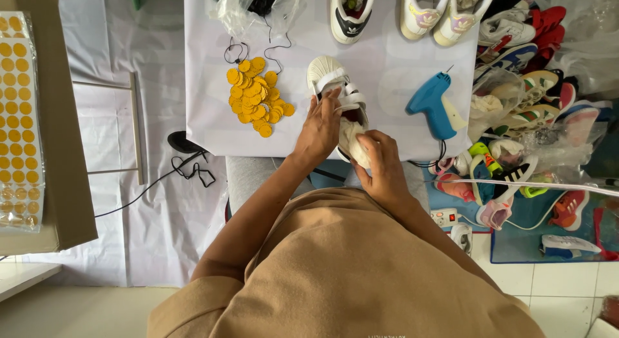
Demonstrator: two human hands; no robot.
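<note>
Fingers of our left hand curl over the tongue and straps of a white sneaker, pinching it closed-handed so the shoe stays put on the white table sheet. Fingers of our right hand are bunched tight round a wad of cream stuffing paper, which sits at the shoe's heel opening, touching it. The sneaker lies toe away from us, directly under and beyond both sets of fingertips.

Left of the left fingers, near but apart: a heap of round yellow tags with black strings. Right of the right fingers, well clear: a blue tagging gun, nose pointing away. Beyond the fingers, at the table's far edge, we note more sneakers. Further right, past the gun, a jumbled pile of shoes on the floor. Far left, a sheet of yellow round stickers on a cardboard box.
</note>
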